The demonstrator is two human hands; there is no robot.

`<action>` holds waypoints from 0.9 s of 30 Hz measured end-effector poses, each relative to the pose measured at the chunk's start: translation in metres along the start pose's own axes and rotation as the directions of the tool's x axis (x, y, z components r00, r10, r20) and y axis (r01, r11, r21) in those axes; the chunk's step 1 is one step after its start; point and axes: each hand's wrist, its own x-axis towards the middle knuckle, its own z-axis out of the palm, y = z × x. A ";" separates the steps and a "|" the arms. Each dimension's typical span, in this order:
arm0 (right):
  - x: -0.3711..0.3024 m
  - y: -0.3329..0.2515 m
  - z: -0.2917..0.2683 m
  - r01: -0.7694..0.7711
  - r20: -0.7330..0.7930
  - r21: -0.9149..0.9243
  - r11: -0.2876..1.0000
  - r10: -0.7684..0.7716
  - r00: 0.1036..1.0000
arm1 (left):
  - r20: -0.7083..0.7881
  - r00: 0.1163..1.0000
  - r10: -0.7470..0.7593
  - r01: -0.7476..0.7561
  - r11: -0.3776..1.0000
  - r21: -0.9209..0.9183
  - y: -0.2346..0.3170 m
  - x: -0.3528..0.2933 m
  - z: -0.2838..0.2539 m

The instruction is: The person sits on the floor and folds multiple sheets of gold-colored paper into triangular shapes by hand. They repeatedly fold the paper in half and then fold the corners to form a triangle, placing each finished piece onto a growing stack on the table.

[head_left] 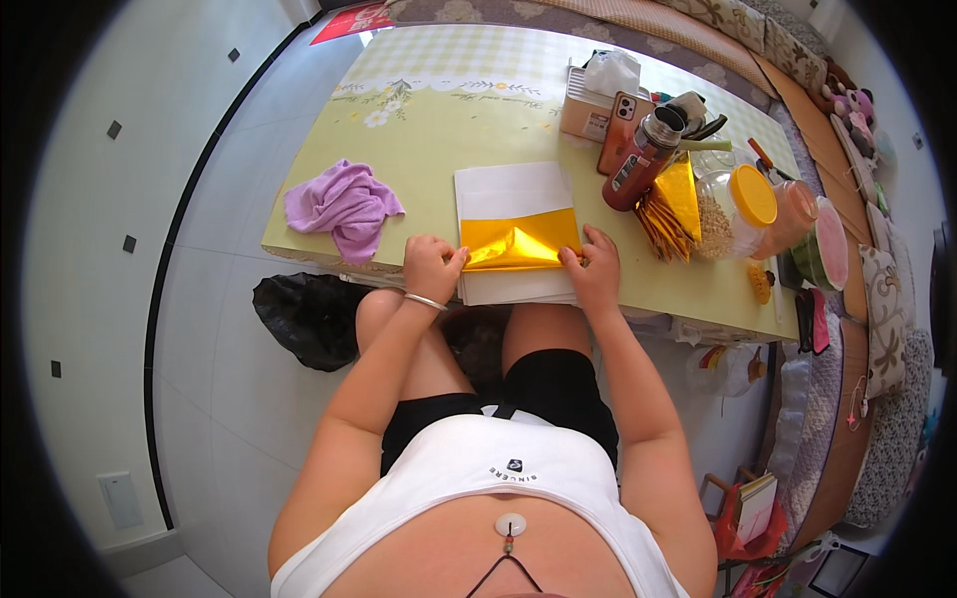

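Observation:
A shiny gold foil sheet (518, 239) lies across a stack of white paper (513, 186) at the table's near edge. My left hand (433, 267) pinches the foil's near left corner between thumb and fingers; a bracelet circles that wrist. At the near right corner, my right hand (595, 267) grips the foil the same way. Light glares off a crease in the middle of the sheet. More white paper shows beyond the foil and below its near edge. To the right stands a bundle of folded gold foil pieces (666, 225).
A crumpled purple cloth (344, 207) lies on the left of the table (439, 140). On the right stand a dark red thermos (643, 164), a phone (622, 130), a yellow-lidded jar (753, 196) and a cut watermelon (825, 244). A black bag (304, 319) sits below the left edge.

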 end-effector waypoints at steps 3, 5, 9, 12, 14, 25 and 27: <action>0.001 -0.001 0.003 0.002 -0.026 -0.046 0.999 -0.004 1.000 | -0.037 0.999 -0.031 0.032 0.999 0.021 0.007 0.003 0.004; 0.001 -0.003 0.004 0.003 -0.036 -0.071 0.997 -0.005 0.999 | -0.054 0.997 -0.048 0.048 0.999 0.005 0.010 0.003 0.005; 0.003 -0.006 0.005 0.019 -0.050 -0.146 0.989 -0.027 0.998 | -0.051 0.998 -0.041 0.044 0.998 0.052 0.015 0.002 0.008; 0.002 -0.005 0.007 0.025 -0.058 -0.169 0.985 -0.036 0.998 | -0.066 0.997 -0.042 0.045 0.997 0.056 0.015 0.001 0.010; 0.002 -0.005 0.007 0.024 -0.063 -0.168 0.986 -0.036 0.997 | -0.060 0.998 -0.036 0.040 0.998 0.057 0.014 0.000 0.010; 0.003 -0.010 0.007 0.014 -0.068 -0.175 0.984 -0.026 0.997 | -0.077 0.997 0.011 -0.009 0.999 0.039 0.015 -0.004 0.010; 0.003 -0.010 0.007 0.017 -0.071 -0.175 0.984 -0.030 0.997 | -0.074 0.997 0.030 -0.026 0.998 0.054 0.015 -0.006 0.010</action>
